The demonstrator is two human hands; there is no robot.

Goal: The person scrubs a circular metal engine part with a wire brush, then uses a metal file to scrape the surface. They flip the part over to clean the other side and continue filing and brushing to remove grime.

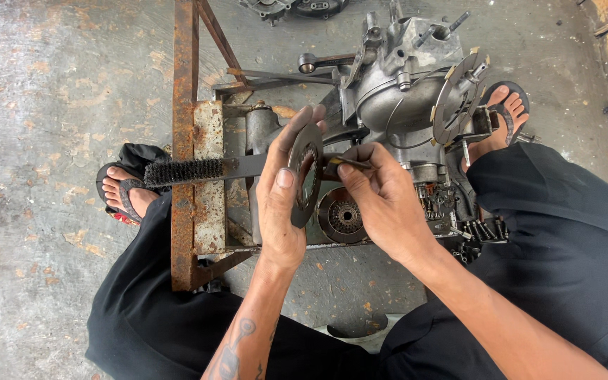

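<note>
Centrally, a mechanic's left hand (281, 204) grips a clutch plate (305, 174) upright.
Right hand (381, 197) pinches a wire brush (198, 171) handle against it; engine case (402, 84) in the upper middle.

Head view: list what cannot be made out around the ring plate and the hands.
- Ring plate: its far face, turned away; part of the rim, under the left hand.
- Brush: handle end, behind the left hand.
- Thin tool in the right hand: most of it, covered by fingers.
- Small parts by the engine: too small to tell.
</note>
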